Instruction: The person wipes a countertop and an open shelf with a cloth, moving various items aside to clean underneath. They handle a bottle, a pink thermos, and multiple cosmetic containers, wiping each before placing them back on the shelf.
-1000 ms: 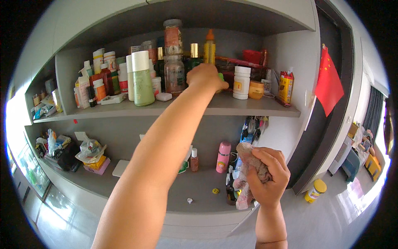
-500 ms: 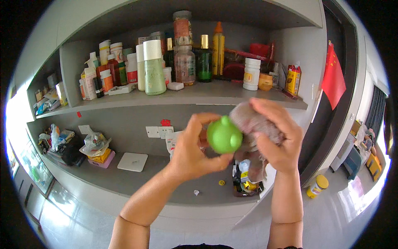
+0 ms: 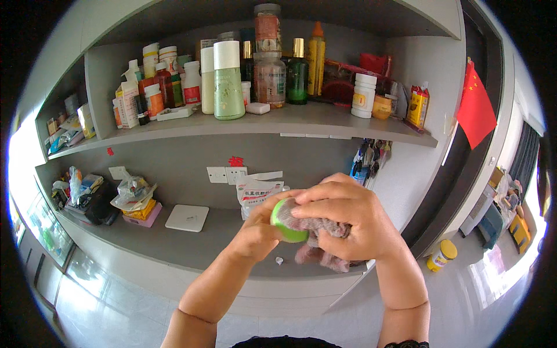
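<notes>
L fingers (image 3: 272, 205) grip round green obj. (image 3: 289, 234); R fingers (image 3: 325, 194) press gray-pink cloth (image 3: 310, 222) to it, below shelf (image 3: 316, 119) w/ bottles (image 3: 229, 87).

The cloth (image 3: 322, 258) looks rough and fluffy, the green thing (image 3: 292, 236) like smooth plastic; the shelf (image 3: 203, 130) is matt, the floor (image 3: 90, 298) smooth and glossy

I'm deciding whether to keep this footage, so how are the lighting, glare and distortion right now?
Head view: the far left edge is washed out and the floor has bright glare; head view: fisheye curvature bows the upper shelf, with black corners; head view: the green object and cloth are readable, without heavy blur.
</notes>
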